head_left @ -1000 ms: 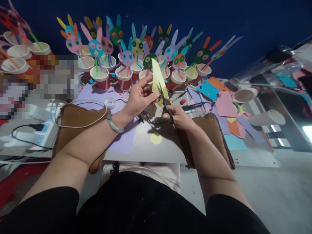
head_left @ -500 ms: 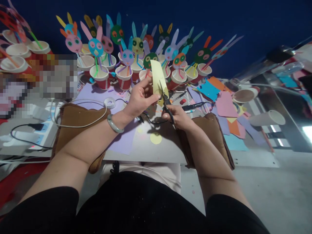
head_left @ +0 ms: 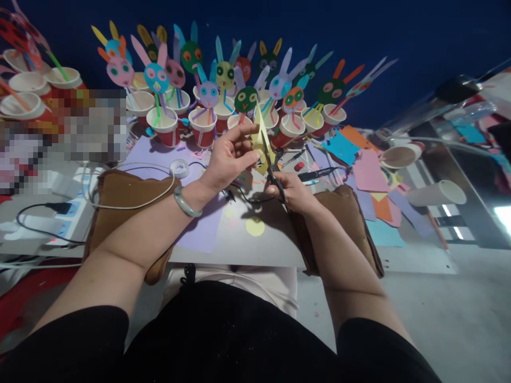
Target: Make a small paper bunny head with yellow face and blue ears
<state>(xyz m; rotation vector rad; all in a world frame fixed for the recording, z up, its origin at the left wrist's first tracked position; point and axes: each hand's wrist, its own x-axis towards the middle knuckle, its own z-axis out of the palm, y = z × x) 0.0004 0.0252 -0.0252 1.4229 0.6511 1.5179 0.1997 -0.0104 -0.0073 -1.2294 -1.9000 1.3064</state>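
Observation:
My left hand (head_left: 235, 157) pinches a piece of pale yellow paper (head_left: 261, 127), which stands up narrow and nearly edge-on above the table. Black-handled scissors (head_left: 274, 178) are gripped in my right hand (head_left: 293, 192), their blades pointing up and away from me against the paper. How far apart the blades are is hard to make out. A yellow paper circle (head_left: 255, 226) lies on the white table (head_left: 255, 254) below my hands.
Red paper cups (head_left: 203, 133) with rabbit-faced straws crowd the back. Brown cushions (head_left: 136, 199) lie under my forearms, with a tape roll (head_left: 179, 168) between. Coloured paper scraps (head_left: 371, 170) spread to the right. A power strip (head_left: 74, 213) and cables are at left.
The yellow paper has turned from showing its broad face to almost edge-on, against the scissor blades. Both hands stay in nearly the same place.

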